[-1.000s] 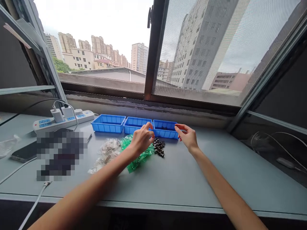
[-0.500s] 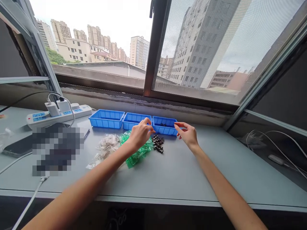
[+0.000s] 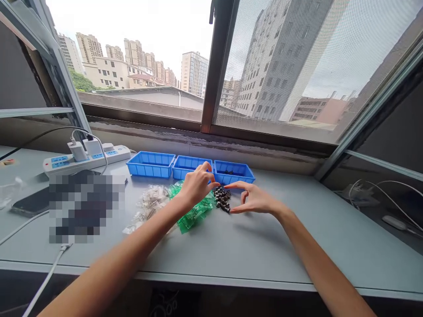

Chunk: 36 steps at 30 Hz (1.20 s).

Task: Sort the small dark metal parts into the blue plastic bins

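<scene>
Several small black parts [image 3: 222, 198] lie in a pile on the grey table. My right hand [image 3: 256, 198] is at the right side of this pile, thumb and forefinger spread wide, holding nothing. My left hand [image 3: 198, 182] hovers over the green packets [image 3: 194, 213], its fingers curled and the fingertips near the top of the pile; whether something is between them is too small to tell. Behind stand three blue bins: the right one [image 3: 243, 178] with some dark parts inside, the middle one [image 3: 180, 174] partly behind my left hand, and the left one [image 3: 150, 171].
Clear plastic packets [image 3: 150, 204] lie left of the green ones. Further left are a dark phone [image 3: 31, 201], a blurred-out object and a white power strip [image 3: 122, 154] with cables. A window [image 3: 206, 101] rises behind the bins.
My right hand has moved from the right bin's edge down to the pile of black parts, and its fingers have spread. My left hand has barely moved. The view has shifted slightly.
</scene>
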Each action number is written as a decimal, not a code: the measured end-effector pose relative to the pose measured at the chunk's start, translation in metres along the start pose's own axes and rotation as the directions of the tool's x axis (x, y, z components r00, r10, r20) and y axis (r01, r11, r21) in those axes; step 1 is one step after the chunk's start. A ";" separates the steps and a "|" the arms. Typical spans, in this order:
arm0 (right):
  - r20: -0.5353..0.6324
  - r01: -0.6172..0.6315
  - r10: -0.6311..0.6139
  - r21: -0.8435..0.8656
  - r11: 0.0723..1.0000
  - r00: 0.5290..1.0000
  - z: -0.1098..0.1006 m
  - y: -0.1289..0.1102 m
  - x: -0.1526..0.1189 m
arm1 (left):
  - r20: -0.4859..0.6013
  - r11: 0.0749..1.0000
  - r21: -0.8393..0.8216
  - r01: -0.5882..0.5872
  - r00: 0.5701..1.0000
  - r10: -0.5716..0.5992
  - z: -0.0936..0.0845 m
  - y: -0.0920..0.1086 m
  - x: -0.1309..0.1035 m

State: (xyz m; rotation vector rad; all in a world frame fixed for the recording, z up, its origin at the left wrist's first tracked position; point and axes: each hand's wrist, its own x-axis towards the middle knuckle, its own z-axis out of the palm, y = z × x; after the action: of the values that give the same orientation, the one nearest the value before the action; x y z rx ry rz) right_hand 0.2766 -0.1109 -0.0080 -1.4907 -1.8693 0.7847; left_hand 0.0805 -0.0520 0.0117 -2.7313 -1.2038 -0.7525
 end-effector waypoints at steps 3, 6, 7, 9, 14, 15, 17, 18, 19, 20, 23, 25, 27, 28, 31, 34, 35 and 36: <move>0.008 0.037 -0.037 -0.051 0.998 0.999 0.005 0.005 0.003 | -0.022 1.000 0.005 0.013 1.000 -0.013 -0.001 -0.002 0.001; -0.014 0.070 -0.072 -0.119 0.990 0.997 0.007 0.010 0.007 | -0.059 0.999 0.004 0.039 0.997 -0.039 -0.006 -0.006 0.001; -0.010 0.075 -0.077 -0.132 0.988 0.997 0.008 0.011 0.008 | -0.069 0.999 0.004 0.049 0.996 -0.048 -0.007 -0.008 0.001; 0.000 0.076 -0.077 -0.151 0.986 0.997 0.008 0.013 0.009 | -0.081 0.998 0.008 0.067 0.995 -0.066 -0.009 -0.010 0.001; -0.040 0.018 -0.027 -0.217 0.976 0.999 0.003 0.014 0.009 | -0.064 0.996 0.039 0.077 0.995 -0.074 -0.006 -0.010 0.001; -0.044 -0.012 0.002 -0.224 0.974 0.999 0.002 0.014 0.009 | -0.060 0.996 0.043 0.075 0.996 -0.073 -0.005 -0.010 0.001; -0.043 -0.066 0.057 -0.223 0.973 0.997 0.000 0.014 0.010 | -0.062 0.997 0.043 0.070 0.996 -0.067 -0.004 -0.010 0.001; -0.041 -0.083 0.075 -0.215 0.973 0.996 -0.001 0.015 0.010 | -0.065 0.997 0.042 0.065 0.996 -0.062 -0.004 -0.010 0.001; -0.042 -0.092 0.085 -0.201 0.975 0.995 -0.001 0.015 0.011 | -0.066 0.997 0.042 0.060 0.996 -0.057 -0.004 -0.011 0.001; -0.044 -0.095 0.088 -0.183 0.979 0.995 -0.001 0.016 0.011 | -0.064 0.998 0.043 0.056 0.996 -0.053 -0.005 -0.013 0.001; -0.042 -0.089 0.084 -0.112 0.990 0.996 0.001 0.020 0.013 | -0.050 0.996 0.049 0.071 0.996 -0.069 -0.007 -0.020 0.001; -0.043 -0.076 0.073 -0.077 0.994 0.996 0.002 0.022 0.014 | -0.042 0.994 0.052 0.098 0.994 -0.096 -0.008 -0.024 0.001; -0.051 -0.073 0.069 -0.074 0.995 0.996 0.001 0.023 0.014 | -0.039 0.992 0.050 0.112 0.993 -0.110 -0.009 -0.027 0.000; -0.056 -0.077 0.072 -0.085 0.993 0.996 0.000 0.023 0.014 | -0.038 0.993 0.049 0.112 0.993 -0.110 -0.009 -0.026 0.000; -0.075 -0.091 0.083 -0.122 0.988 0.994 -0.002 0.023 0.013 | -0.038 0.994 0.049 0.094 0.995 -0.092 -0.008 -0.023 -0.001; -0.078 -0.110 0.103 -0.095 0.989 0.992 0.000 0.022 0.013 | -0.029 0.998 0.052 0.047 0.999 -0.045 -0.006 -0.018 -0.003; -0.071 -0.116 0.110 -0.076 0.990 0.991 0.000 0.021 0.013 | -0.018 0.999 0.051 0.018 1.000 -0.017 -0.005 -0.016 -0.003; -0.062 -0.113 0.109 -0.061 0.992 0.992 0.001 0.020 0.013 | 0.000 0.999 0.050 -0.018 1.000 0.018 -0.005 -0.015 -0.004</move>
State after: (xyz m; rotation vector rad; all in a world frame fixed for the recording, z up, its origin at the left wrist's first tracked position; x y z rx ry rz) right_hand 0.2855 -0.0947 -0.0225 -1.6524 -1.7962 0.7288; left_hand 0.0654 -0.0455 0.0120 -2.6977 -1.1803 -0.7108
